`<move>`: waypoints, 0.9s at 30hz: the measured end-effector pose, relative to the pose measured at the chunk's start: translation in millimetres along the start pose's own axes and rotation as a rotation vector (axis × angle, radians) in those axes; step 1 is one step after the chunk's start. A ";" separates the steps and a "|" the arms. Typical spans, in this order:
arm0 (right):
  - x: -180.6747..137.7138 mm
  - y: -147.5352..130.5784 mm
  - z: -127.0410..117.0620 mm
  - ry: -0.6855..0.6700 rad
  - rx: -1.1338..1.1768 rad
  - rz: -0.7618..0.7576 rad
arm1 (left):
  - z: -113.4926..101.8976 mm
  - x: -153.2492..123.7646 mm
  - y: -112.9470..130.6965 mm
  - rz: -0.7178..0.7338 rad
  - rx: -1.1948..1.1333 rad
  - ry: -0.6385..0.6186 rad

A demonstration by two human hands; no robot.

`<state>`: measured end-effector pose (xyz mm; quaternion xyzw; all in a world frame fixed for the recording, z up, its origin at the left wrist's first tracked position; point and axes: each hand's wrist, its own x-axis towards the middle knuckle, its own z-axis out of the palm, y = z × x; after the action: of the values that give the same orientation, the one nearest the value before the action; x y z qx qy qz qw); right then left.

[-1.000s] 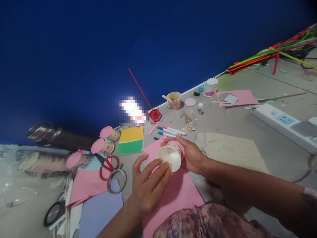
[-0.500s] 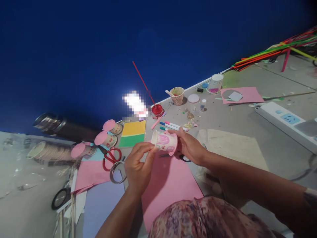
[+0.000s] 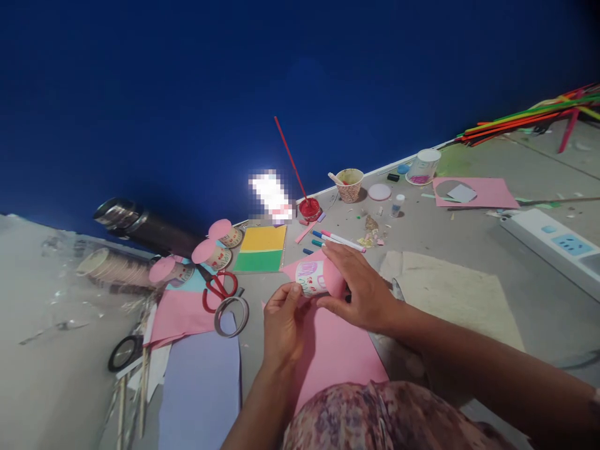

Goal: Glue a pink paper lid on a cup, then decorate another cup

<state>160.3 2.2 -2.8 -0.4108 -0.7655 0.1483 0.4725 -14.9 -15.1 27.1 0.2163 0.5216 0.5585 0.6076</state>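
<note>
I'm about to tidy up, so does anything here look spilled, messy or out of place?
Yes: loose scraps lie near the markers, like unswept waste. A yellow-green stain near the colored sticks may be spilled paint. A stack of paper cups lies on its side. The decorated cup being held shows no obvious damage.

Left hand (image 3: 281, 319) pinching, fingers (image 3: 280, 294) curled. Right hand (image 3: 363, 292) gripping, thumb (image 3: 335, 305) apart from fingers. Both forearms (image 3: 469, 356) angled inward.
</note>
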 end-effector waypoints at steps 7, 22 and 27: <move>1.1 0.0 -1.0 -0.024 0.020 -0.081 | 5.6 -3.6 -2.4 -0.046 -0.061 -0.034; 1.0 6.2 -4.6 -0.074 0.107 -0.030 | 5.2 -4.1 -1.6 -0.145 -0.159 -0.076; 0.3 7.8 -3.6 -0.079 0.098 -0.032 | 6.4 -4.7 -1.7 -0.159 -0.186 -0.080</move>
<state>167.1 6.7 -5.5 -0.3689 -0.7818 0.1941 0.4637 -7.7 -17.8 29.8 0.1392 0.4583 0.5456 0.6877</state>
